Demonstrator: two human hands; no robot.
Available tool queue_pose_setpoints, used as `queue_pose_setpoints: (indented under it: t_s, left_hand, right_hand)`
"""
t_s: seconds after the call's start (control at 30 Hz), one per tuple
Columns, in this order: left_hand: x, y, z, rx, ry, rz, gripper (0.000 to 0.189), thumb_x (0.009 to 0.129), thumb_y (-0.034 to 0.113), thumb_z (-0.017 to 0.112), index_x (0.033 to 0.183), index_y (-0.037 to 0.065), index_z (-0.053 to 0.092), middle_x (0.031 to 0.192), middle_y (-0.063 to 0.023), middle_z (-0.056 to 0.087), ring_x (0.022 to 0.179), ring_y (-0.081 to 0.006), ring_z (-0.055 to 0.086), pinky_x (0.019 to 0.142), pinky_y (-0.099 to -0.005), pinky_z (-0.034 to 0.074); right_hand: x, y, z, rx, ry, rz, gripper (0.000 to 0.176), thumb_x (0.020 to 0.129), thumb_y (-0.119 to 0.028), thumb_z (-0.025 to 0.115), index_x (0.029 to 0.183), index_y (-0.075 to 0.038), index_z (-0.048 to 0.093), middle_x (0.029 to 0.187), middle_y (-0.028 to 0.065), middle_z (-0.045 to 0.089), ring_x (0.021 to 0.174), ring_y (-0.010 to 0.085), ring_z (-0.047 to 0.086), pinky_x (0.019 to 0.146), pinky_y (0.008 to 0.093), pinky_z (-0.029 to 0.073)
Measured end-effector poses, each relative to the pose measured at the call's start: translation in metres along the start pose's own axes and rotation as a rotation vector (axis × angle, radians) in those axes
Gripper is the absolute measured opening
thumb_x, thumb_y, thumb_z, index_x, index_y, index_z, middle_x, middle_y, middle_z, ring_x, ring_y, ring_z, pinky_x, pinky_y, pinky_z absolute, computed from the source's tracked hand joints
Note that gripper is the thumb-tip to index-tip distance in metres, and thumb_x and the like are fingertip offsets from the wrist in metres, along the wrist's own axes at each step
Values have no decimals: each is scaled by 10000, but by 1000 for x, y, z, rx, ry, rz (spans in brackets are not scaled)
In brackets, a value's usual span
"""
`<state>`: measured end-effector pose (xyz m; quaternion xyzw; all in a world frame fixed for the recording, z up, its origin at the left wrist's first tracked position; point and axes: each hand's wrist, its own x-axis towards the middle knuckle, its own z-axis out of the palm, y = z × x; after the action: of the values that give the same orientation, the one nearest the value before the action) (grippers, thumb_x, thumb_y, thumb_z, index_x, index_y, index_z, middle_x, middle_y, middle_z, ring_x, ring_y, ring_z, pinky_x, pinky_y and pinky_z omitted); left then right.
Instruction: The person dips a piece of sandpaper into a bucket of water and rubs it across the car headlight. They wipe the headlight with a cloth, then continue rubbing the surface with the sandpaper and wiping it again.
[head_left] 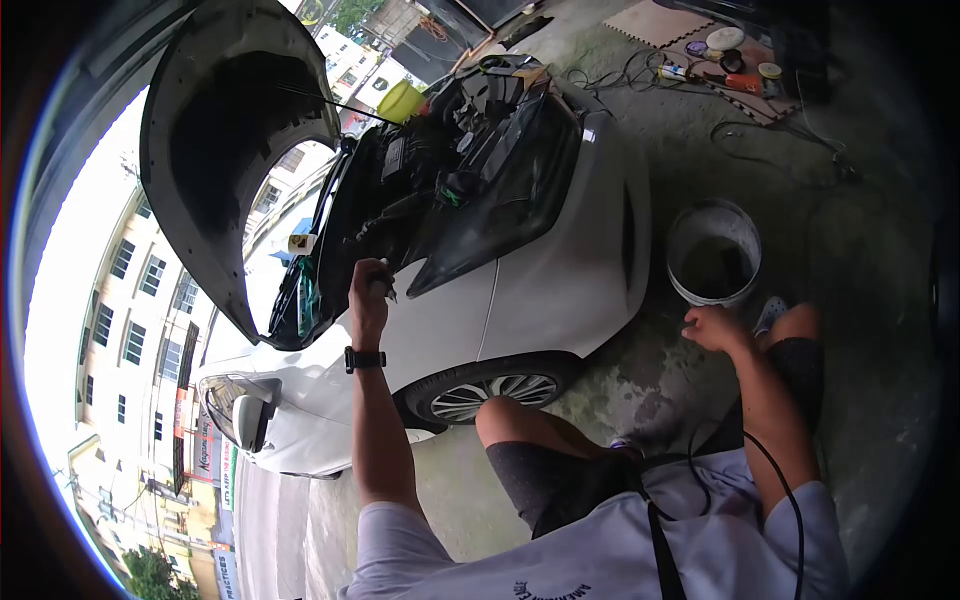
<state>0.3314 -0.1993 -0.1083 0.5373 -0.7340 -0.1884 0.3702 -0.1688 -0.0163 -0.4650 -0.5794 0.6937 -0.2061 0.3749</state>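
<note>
The left hand [368,292], with one black wristwatch [364,359] on its wrist, is closed tight round a small grey object [389,291]. Only a tip shows past the fingers, too little to tell what it is. The fist rests against the glossy white car [560,270] at the upper edge of the front wing, where the paint meets the open engine bay [440,170].

At four o'clock from that hand, well apart, the right hand [714,326] has its fingers curled in. Whether it holds anything cannot be told. It hangs just beside the one white plastic bucket [683,285], which stands at twelve o'clock from it with dark liquid inside.

The one black-lined bonnet [215,150] is raised on a thin prop rod [330,103]. One spoked alloy wheel [495,390] sits at five o'clock from the left hand, and one door mirror [245,420] at seven o'clock.

The ground is stained, blotchy grey concrete [880,300]. At one o'clock in the frame, foam floor mats [660,22] carry what look like four round pads or lids [725,38], with loose black cables [620,75] beside them. Pale multi-storey buildings [130,290] stand beyond the car.
</note>
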Motion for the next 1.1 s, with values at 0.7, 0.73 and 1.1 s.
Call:
queue_pose_setpoints:
  t_s: [0.7,0.73,1.1]
  left_hand:
    - [58,34,88,538,-439,608,125,758,135,849,847,112,765,830,-56,624,841,-274,646,758,-406,527]
    - [59,37,91,535,-450,607,120,752,142,846,840,124,767,815,-46,611,829,-264,638,753,-401,523]
    - [71,40,118,510,-499,678,104,736,109,839,790,101,751,752,-37,564,774,-260,611,728,-416,511]
  right_hand:
    - [15,3,-1,24,22,-37,448,897,-374,788,1210,-56,749,1127,164,781,1098,339,737,951,432,572]
    - [14,0,-3,14,18,-39,446,898,-377,786,1206,-57,749,1127,158,782,1102,332,737,948,433,571]
    - [20,-1,-2,17,18,-24,467,893,-395,791,1236,-82,745,1133,138,784,1092,325,740,956,435,568]
